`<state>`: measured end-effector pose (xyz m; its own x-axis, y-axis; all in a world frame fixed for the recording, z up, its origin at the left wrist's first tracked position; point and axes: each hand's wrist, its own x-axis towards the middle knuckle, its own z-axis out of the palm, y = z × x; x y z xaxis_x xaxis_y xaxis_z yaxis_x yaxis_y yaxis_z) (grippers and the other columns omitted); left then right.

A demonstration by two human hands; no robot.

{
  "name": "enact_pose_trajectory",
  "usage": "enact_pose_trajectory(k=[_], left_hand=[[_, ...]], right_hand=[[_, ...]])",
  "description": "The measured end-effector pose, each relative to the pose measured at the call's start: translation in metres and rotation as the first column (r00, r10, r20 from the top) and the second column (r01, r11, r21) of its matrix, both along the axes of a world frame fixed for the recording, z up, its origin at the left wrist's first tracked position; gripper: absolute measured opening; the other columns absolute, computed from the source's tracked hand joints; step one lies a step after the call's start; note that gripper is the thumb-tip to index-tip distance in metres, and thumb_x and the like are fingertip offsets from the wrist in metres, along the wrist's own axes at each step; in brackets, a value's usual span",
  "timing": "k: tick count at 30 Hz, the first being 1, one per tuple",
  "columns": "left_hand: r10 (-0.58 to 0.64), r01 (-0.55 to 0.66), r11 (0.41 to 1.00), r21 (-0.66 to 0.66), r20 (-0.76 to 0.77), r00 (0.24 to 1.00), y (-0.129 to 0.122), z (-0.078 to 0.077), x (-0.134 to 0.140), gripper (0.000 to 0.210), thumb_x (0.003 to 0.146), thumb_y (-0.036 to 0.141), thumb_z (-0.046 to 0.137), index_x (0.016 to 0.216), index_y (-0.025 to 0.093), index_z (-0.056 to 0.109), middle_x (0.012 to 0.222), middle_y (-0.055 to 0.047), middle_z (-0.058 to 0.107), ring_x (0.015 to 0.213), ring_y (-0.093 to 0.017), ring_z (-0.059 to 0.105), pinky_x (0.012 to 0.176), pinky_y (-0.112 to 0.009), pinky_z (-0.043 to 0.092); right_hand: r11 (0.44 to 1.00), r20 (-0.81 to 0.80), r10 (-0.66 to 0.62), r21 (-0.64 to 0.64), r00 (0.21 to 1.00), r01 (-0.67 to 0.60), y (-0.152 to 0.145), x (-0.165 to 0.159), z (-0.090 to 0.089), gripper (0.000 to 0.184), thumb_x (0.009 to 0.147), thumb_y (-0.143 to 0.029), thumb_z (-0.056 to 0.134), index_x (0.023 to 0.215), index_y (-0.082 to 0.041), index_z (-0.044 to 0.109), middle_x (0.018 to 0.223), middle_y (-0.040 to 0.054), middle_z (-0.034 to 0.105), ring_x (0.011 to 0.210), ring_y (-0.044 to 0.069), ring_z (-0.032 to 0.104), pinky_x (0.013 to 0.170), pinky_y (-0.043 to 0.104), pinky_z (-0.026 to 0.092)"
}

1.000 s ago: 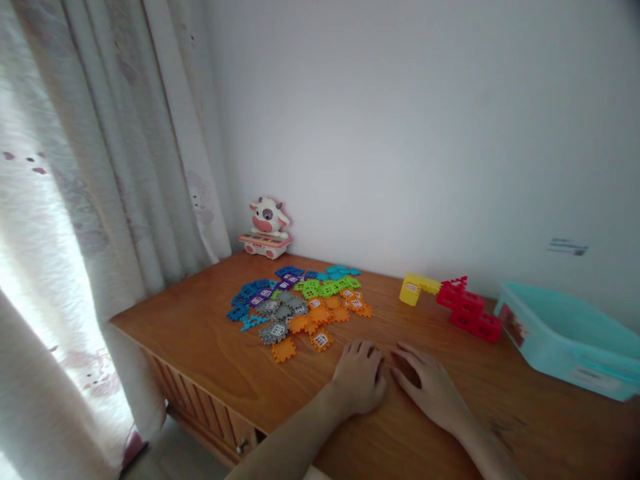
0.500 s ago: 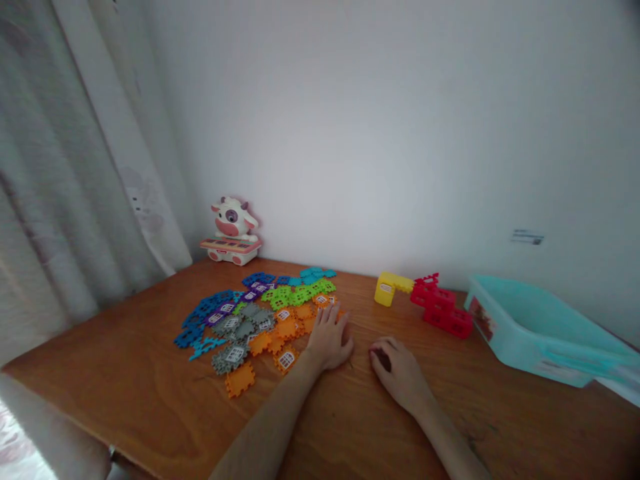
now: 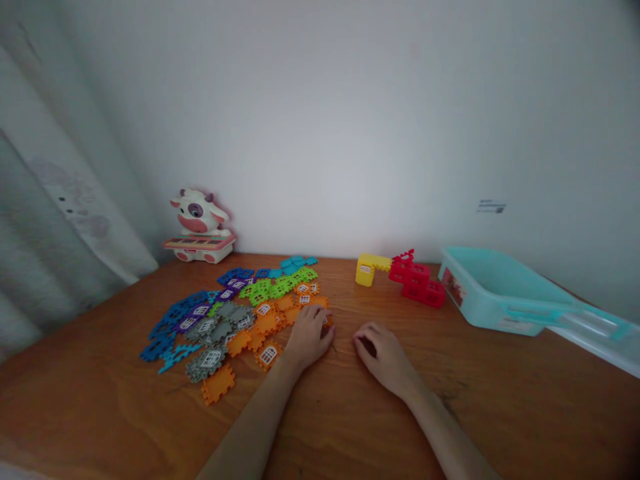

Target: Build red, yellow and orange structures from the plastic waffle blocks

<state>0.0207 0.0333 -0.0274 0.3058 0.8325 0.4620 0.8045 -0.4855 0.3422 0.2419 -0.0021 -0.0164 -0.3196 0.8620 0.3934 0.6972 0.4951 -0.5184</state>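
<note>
My left hand lies over the right end of the orange puzzle tiles, fingers a little bent and thumb apart. An orange piece shows between its thumb and fingers, and I see no grip on it. To the right, my right hand rests on the wooden table, its thumb and fingers curled together in a loose ring with nothing visible inside. Grey tiles, green tiles, purple tiles and blue tiles spread leftward, several with white window inserts.
Beyond my right hand stand a yellow block build and joined red blocks. A turquoise bin sits at the right, with a clear lid-like piece beside it. A cow toy keyboard is at the back left by the curtain.
The view has turned to the right, so things appear further left. My left hand's fingers are more bent than before. My right hand keeps its curled pose on the table.
</note>
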Motion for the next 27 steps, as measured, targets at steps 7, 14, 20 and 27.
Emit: enact_pose_trajectory(k=[7,14,20,27], left_hand=[[0.056,-0.057,0.998,-0.037,-0.033,0.998,-0.002,-0.001,0.000,0.033,0.092,0.029,0.061,0.122,0.015,0.062,0.126,-0.013,0.066,0.118,-0.031,0.058,0.105,-0.048,0.047],[-0.071,0.080,0.993,-0.083,0.108,0.992,-0.002,0.001,-0.002,0.031,0.089,0.036,0.070,0.115,0.020,0.064,0.116,-0.009,0.067,0.110,-0.025,0.062,0.101,-0.042,0.051],[-0.229,0.253,0.958,-0.131,0.176,0.957,-0.008,0.010,-0.001,0.037,0.088,0.048,0.071,0.112,0.020,0.065,0.112,-0.007,0.067,0.103,-0.021,0.064,0.095,-0.035,0.053],[-0.127,0.129,0.991,-0.020,0.068,0.990,-0.007,0.008,0.000,0.028,0.097,0.030,0.054,0.121,0.017,0.063,0.137,-0.014,0.061,0.130,-0.027,0.054,0.114,-0.045,0.042]], right_hand=[[0.992,0.123,-0.073,-0.095,0.990,0.085,0.008,-0.011,0.010,0.012,0.088,-0.031,0.067,0.095,-0.022,0.066,0.091,0.0043,0.072,0.082,0.020,0.066,0.074,0.032,0.045],[0.995,0.122,-0.074,-0.064,0.990,0.082,0.004,-0.011,0.009,0.012,0.094,-0.026,0.055,0.096,-0.022,0.066,0.088,0.0051,0.072,0.081,0.020,0.065,0.075,0.033,0.045],[0.998,0.090,0.040,0.036,0.995,-0.044,0.002,-0.003,-0.004,0.047,0.089,-0.028,0.060,0.136,-0.023,0.058,0.133,0.0123,0.064,0.124,0.028,0.059,0.105,0.045,0.046],[0.998,0.161,0.053,0.007,0.986,-0.055,0.001,-0.002,-0.006,0.027,0.090,-0.046,0.065,0.105,-0.025,0.073,0.134,0.0105,0.066,0.123,0.030,0.061,0.106,0.051,0.046]])
